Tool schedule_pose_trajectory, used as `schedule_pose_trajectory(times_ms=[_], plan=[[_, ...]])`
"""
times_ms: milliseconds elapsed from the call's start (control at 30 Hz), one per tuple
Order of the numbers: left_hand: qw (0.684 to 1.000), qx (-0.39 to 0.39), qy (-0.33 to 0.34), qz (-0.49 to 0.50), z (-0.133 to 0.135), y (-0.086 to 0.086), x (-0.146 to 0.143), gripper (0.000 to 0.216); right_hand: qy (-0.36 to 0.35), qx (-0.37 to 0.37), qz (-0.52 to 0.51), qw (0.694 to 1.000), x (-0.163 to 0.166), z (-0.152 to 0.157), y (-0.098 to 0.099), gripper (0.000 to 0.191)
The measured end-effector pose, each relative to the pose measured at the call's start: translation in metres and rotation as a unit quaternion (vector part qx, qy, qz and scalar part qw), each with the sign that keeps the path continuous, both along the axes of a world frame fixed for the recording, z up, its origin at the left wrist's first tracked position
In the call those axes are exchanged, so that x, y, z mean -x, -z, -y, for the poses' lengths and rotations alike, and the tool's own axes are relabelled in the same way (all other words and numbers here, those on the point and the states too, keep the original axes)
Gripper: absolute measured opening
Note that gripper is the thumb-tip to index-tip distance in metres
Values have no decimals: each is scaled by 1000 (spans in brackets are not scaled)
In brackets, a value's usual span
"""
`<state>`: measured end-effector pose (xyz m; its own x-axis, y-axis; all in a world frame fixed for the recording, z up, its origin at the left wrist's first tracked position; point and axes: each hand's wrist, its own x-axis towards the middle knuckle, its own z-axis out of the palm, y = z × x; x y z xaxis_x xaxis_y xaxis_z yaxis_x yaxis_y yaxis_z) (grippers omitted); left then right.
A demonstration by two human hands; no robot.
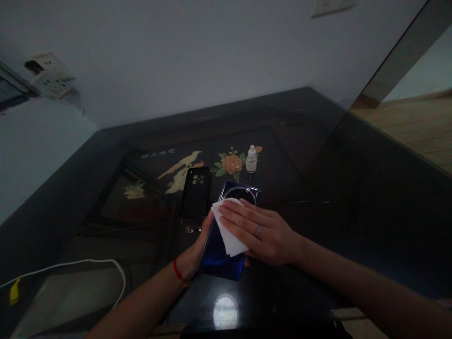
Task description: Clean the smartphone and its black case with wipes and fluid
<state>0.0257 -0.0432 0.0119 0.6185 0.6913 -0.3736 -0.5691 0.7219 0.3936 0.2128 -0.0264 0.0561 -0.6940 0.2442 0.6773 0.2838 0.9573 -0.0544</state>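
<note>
A blue smartphone (222, 263) is held above the dark table, its back with the round camera ring turned up. My left hand (197, 247) grips the phone along its left edge, fingers mostly hidden underneath. Pressed flat on the phone's back is a folded white tissue (231, 238). My right hand (263, 230), with a ring on one finger, lies over the tissue with its fingers together, holding it against the phone. Just beyond the left hand lies a black phone case (195, 193), with a small metal charm (190, 230) at its lower end.
A small white-capped dropper bottle (251, 160) stands upright behind the phone. The glossy table (318, 141) bears a flower and bird picture. A white cable (88, 260) and a yellow tag (14, 292) are at the left; a power strip (51, 84) is by the wall.
</note>
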Motion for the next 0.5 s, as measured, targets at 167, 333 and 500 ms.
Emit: schedule_pose_trajectory(times_ms=[167,333,500], plan=[[996,-22,23,79,-4,-14,3,54,-24,-21,-17,999,-4,-3,3,51],[991,-68,22,109,-7,-24,3,55,-20,-40,-33,998,-20,-15,4,49],[991,-96,25,91,-7,-24,2,76,103,40,-176,978,-36,-30,0,39]])
